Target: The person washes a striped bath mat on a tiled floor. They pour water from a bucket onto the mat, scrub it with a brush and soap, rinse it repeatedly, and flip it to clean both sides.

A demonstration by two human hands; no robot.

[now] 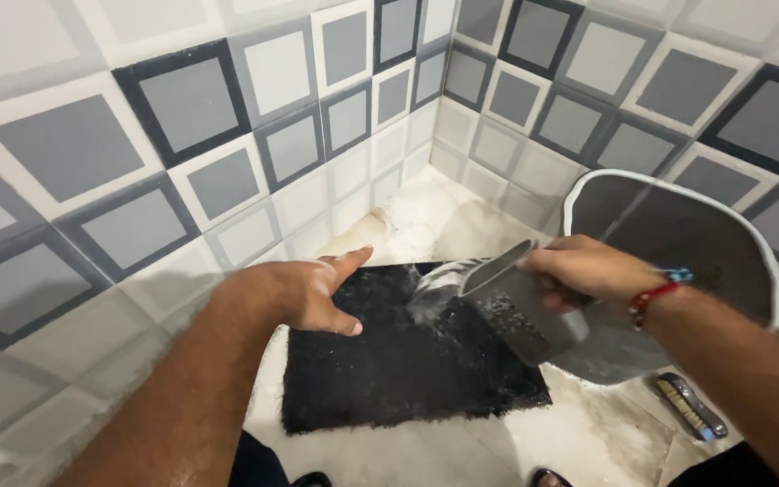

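Grey-and-white patterned tiles (182, 108) cover the two walls that meet in a corner, and below them runs a pale, wet floor (462, 451) with whitish foam gathered toward the corner. Against the right-hand wall stands a large grey bucket (750, 261) with a white rim, the biggest loose thing in view. Flat on the floor, out from the corner and just left of the bucket, lies a black mat (407, 370), roughly rectangular, with a dense shaggy pile that looks soaked and dark all over. Wet like this it will likely be heavy, limp and floppy, sagging if lifted; an edge or corner gripped with a full fist would seem the surest hold, since the pile itself gives little purchase and the floor under it looks slippery.

Over the mat's right part the right hand (579, 271) is closed around a grey plastic mug (516, 298), tipped so that water (435, 293) streams from its lip onto the pile. The mug looks light, stiff and smooth, probably slick when wet. The left hand (304, 293) hovers above the mat's upper left, spread wide and holding nothing, palm turned toward the stream. A red thread and a blue band (660, 289) circle the right wrist. Beside the bucket's base lies a small scrubbing brush (689, 406)
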